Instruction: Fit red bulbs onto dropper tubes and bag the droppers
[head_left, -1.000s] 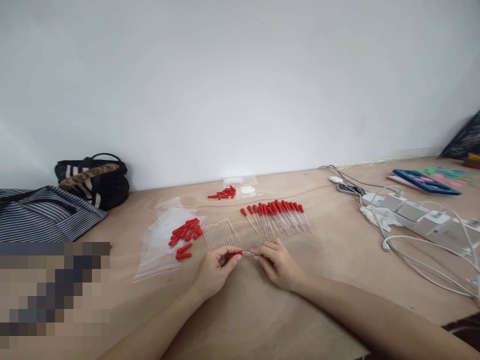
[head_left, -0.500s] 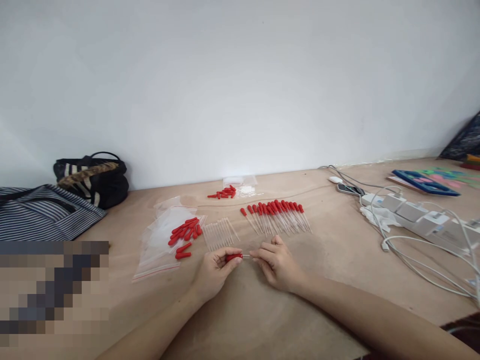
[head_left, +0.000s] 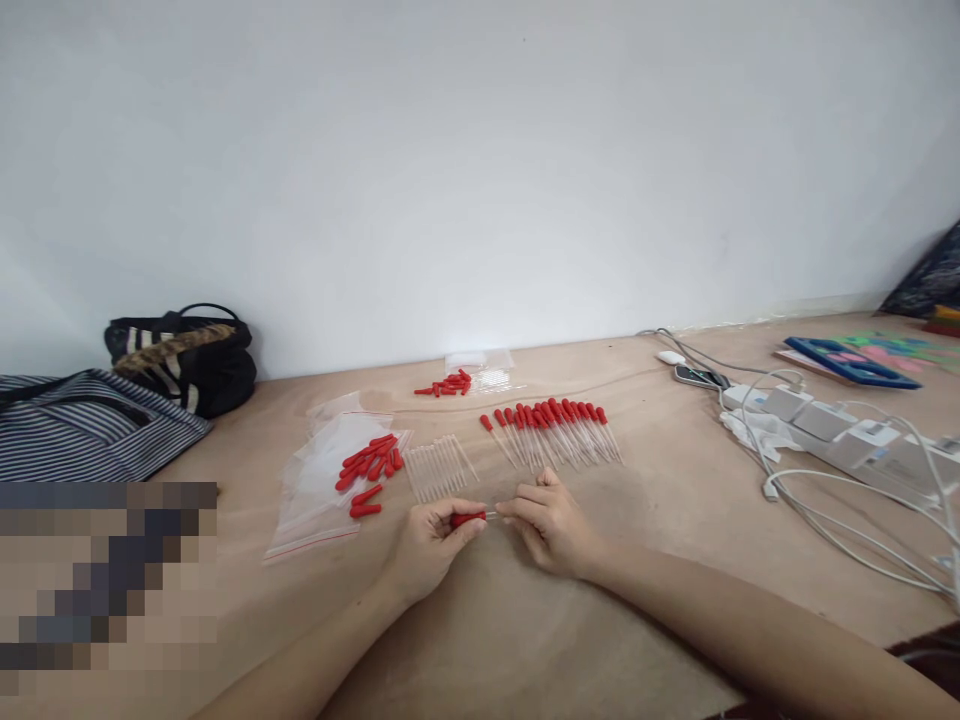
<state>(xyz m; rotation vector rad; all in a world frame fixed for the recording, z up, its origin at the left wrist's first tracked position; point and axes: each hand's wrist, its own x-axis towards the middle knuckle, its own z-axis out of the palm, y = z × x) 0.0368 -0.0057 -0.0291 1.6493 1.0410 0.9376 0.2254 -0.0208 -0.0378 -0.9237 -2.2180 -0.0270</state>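
Between thumb and fingers, my left hand (head_left: pixel 431 545) pinches a red rubber dropper bulb (head_left: pixel 468 520). My right hand (head_left: pixel 551 525) is closed on a thin clear dropper tube (head_left: pixel 492 515), whose end meets the bulb's mouth; how far it sits inside is hidden. Beyond my left hand lies a row of clear tubes (head_left: pixel 439 468) without bulbs. Loose red bulbs (head_left: pixel 371 465) rest on clear zip bags (head_left: pixel 319 480) to the left. Past my right hand, several droppers (head_left: pixel 559 430) with red bulbs on their tubes lie side by side.
Smaller red bulbs (head_left: pixel 450 384) and a clear packet (head_left: pixel 487 368) lie near the wall. A power strip with white chargers (head_left: pixel 847 440) and looping cables (head_left: pixel 825 540) take up the right side. A blue tray (head_left: pixel 851 362) is behind them. Bags (head_left: pixel 187 360) stand at far left.
My right hand has shifted very slightly, and the bulb and tube are tilted a little differently. Both hands keep their hold; the things on the table have stayed put.
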